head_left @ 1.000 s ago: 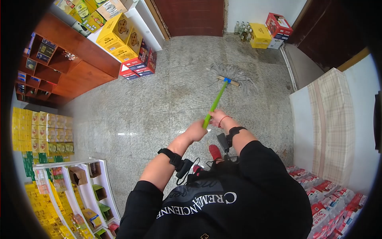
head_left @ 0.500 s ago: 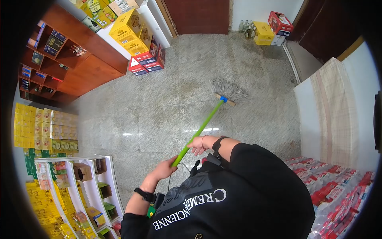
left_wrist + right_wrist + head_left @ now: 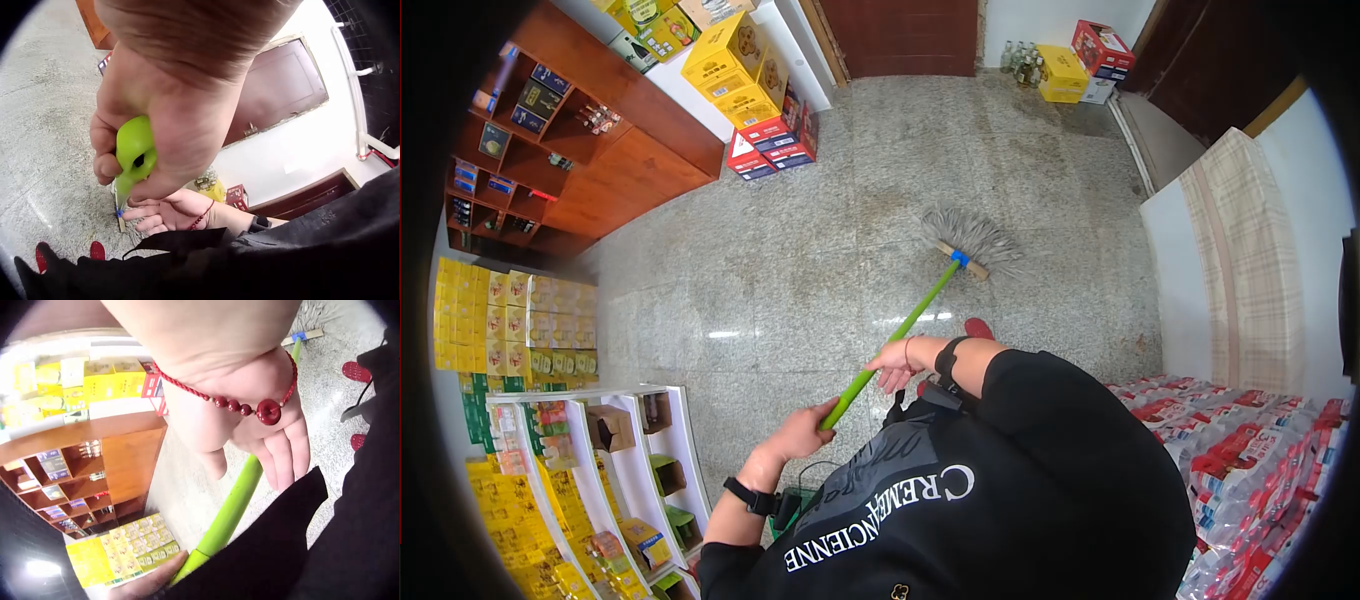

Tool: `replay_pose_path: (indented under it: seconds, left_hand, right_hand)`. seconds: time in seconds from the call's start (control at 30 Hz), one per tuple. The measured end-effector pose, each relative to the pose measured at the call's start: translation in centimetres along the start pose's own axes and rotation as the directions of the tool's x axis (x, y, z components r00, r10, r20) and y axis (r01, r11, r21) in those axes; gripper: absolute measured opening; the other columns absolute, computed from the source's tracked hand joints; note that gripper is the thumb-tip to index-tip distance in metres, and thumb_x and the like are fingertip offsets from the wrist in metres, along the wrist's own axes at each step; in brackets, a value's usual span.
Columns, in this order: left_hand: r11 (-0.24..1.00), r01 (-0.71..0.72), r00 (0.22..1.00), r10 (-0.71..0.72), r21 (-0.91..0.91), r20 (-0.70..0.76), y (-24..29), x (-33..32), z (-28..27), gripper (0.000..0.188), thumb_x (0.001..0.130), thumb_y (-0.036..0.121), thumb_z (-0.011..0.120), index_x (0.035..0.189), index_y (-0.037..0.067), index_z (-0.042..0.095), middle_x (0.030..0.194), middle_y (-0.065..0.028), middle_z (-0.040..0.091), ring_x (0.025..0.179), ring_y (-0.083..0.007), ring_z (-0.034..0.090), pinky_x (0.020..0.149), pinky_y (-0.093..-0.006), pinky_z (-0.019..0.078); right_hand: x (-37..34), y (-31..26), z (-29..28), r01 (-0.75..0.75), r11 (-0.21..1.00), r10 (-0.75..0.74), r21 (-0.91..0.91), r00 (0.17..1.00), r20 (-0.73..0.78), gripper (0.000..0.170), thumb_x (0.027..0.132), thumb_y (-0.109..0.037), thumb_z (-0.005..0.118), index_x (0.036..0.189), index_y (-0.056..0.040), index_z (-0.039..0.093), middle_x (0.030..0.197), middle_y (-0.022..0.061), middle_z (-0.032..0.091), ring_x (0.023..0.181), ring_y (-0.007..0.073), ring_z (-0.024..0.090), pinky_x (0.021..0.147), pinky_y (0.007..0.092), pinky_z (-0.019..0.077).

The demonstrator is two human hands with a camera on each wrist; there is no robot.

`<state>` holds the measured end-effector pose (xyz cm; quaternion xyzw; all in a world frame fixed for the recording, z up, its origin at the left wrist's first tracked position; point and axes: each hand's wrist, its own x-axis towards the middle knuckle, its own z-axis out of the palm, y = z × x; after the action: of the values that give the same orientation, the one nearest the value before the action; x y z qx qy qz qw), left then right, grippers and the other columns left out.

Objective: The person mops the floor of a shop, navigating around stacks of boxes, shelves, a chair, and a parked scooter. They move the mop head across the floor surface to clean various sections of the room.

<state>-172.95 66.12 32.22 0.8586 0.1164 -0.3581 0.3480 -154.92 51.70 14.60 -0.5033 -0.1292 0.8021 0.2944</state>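
A mop with a green handle (image 3: 915, 312) slants across the floor in the head view. Its grey string head (image 3: 975, 236) lies spread on the floor, joined by a blue clip to a wooden bar. My left hand (image 3: 800, 432) grips the handle near its top end, fingers curled round the green cap (image 3: 133, 140) in the left wrist view. Lower on the shaft is my right hand (image 3: 892, 360). In the right wrist view its fingers (image 3: 286, 453) are loosely extended, with the shaft passing between thumb and fingers.
Stacked yellow and red cartons (image 3: 745, 90) stand beside a wooden cabinet (image 3: 630, 150). Glass bottles (image 3: 1025, 68) and boxes (image 3: 1062, 75) are by the far wall. White shelving (image 3: 590, 440) is at left, wrapped bottle packs (image 3: 1240, 470) at right.
Both hands have come back toward the body and leftward with the handle, and the mop head has been drawn closer. The right hand's fingers have loosened. Over the last half second little has moved.
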Motion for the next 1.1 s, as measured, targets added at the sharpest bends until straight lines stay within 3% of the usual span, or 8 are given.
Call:
replay_pose_path:
  seconds: [0.07, 0.3, 0.4, 0.57, 0.63, 0.7, 0.8, 1.1]
  left_hand:
    - [0.990, -0.106, 0.994, 0.109, 0.091, -0.028, 0.7, 2.5, -0.7, 0.061, 0.073, 0.016, 0.059, 0.130, 0.004, 0.040, 0.106, -0.0236, 0.057, 0.099, -0.0354, 0.056, 0.084, -0.0375, 0.0445]
    - [0.987, -0.118, 0.993, 0.119, 0.112, -0.006, 10.8, 13.9, -4.1, 0.059, 0.074, 0.018, 0.057, 0.129, 0.004, 0.040, 0.104, -0.0249, 0.058, 0.096, -0.0373, 0.056, 0.084, -0.0395, 0.0444]
    - [0.980, -0.135, 0.990, 0.138, 0.148, -0.012, 16.7, 20.1, -5.2, 0.057, 0.076, 0.020, 0.057, 0.128, 0.003, 0.042, 0.105, -0.0242, 0.058, 0.098, -0.0352, 0.057, 0.084, -0.0382, 0.0437]
    - [0.962, -0.217, 0.976, 0.219, 0.163, 0.007, 26.1, 31.7, -6.0, 0.056, 0.077, 0.022, 0.054, 0.127, 0.001, 0.040, 0.107, -0.0257, 0.056, 0.100, -0.0377, 0.055, 0.086, -0.0400, 0.0431]
    - [0.965, -0.206, 0.979, 0.203, 0.162, 0.031, 31.2, 35.4, -6.6, 0.058, 0.077, 0.021, 0.053, 0.129, 0.001, 0.037, 0.106, -0.0272, 0.056, 0.100, -0.0387, 0.054, 0.085, -0.0413, 0.0430]
    - [0.953, -0.239, 0.971, 0.236, 0.185, 0.038, 34.5, 39.5, -6.5, 0.057, 0.078, 0.020, 0.052, 0.129, 0.002, 0.037, 0.103, -0.0281, 0.057, 0.097, -0.0402, 0.055, 0.084, -0.0436, 0.0432]
    - [0.949, -0.267, 0.964, 0.258, 0.170, 0.069, 38.1, 44.8, -6.7, 0.049, 0.079, 0.016, 0.049, 0.121, -0.005, 0.036, 0.094, -0.0298, 0.058, 0.091, -0.0422, 0.056, 0.080, -0.0471, 0.0440]
    - [0.944, -0.313, 0.950, 0.313, 0.103, 0.016, 43.4, 52.0, -8.7, 0.042, 0.082, 0.018, 0.043, 0.121, 0.002, 0.040, 0.097, -0.0280, 0.058, 0.094, -0.0425, 0.055, 0.081, -0.0468, 0.0427]
  right_hand:
    - [-0.9, 0.1, -2.3, 0.057, 0.994, -0.053, 0.090, 0.997, -0.047, 0.057, 0.091, -0.042, 0.041, 0.127, 0.0023, 0.038, 0.119, 0.0248, 0.051, 0.097, 0.0321, 0.060, 0.076, 0.0393, 0.0516]
    - [-7.1, 3.4, -14.7, 0.260, 0.868, -0.127, 0.423, 0.940, -0.317, 0.050, 0.090, -0.036, 0.045, 0.116, 0.0066, 0.044, 0.105, 0.0228, 0.059, 0.091, 0.0306, 0.063, 0.074, 0.0383, 0.0522]
    - [-11.7, 4.0, -19.7, 0.400, 0.767, -0.053, 0.501, 0.819, -0.571, 0.036, 0.089, -0.029, 0.048, 0.107, 0.0025, 0.050, 0.098, 0.0198, 0.062, 0.086, 0.0285, 0.064, 0.066, 0.0364, 0.0520]
    - [-18.3, 5.3, -28.5, 0.614, 0.518, -0.018, 0.596, 0.704, -0.710, 0.032, 0.089, -0.025, 0.047, 0.106, 0.0027, 0.050, 0.094, 0.0186, 0.060, 0.076, 0.0297, 0.064, 0.056, 0.0354, 0.0517]
    - [-20.4, 5.7, -32.4, 0.666, 0.429, 0.007, 0.610, 0.673, -0.740, 0.030, 0.089, -0.023, 0.047, 0.106, 0.0008, 0.049, 0.091, 0.0160, 0.059, 0.074, 0.0288, 0.063, 0.054, 0.0352, 0.0508]
    - [-21.4, 6.1, -36.1, 0.805, 0.305, 0.019, 0.509, 0.529, -0.848, 0.025, 0.089, -0.020, 0.047, 0.109, -0.0042, 0.049, 0.087, 0.0102, 0.054, 0.073, 0.0250, 0.059, 0.054, 0.0353, 0.0494]
    - [-23.7, 6.8, -41.5, 0.844, 0.271, 0.061, 0.463, 0.465, -0.883, 0.024, 0.089, -0.018, 0.047, 0.111, -0.0074, 0.048, 0.086, 0.0071, 0.052, 0.074, 0.0218, 0.055, 0.057, 0.0361, 0.0495]
    - [-27.7, 6.8, -49.2, 0.876, 0.261, 0.057, 0.406, 0.405, -0.912, 0.030, 0.090, -0.020, 0.046, 0.118, -0.0094, 0.047, 0.089, 0.0064, 0.054, 0.075, 0.0212, 0.055, 0.062, 0.0363, 0.0490]
